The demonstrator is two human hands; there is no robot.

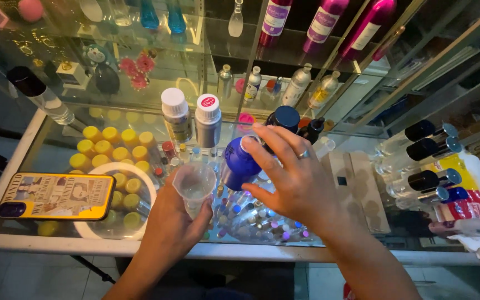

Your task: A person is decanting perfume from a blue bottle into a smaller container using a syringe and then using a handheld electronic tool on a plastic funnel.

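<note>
Left hand (176, 222) grip closed around small clear plastic cup (194, 185), right hand (293, 178) grip clasping tilted blue bottle (239, 164), above glass desk (56, 155)

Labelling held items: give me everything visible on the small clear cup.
The small clear cup is see-through, plastic by the look, with a round open rim and walls tapering downward. It sits upright above the glass counter, held from below by the left hand. The tilted blue bottle is close beside its rim; contact unclear.
</note>
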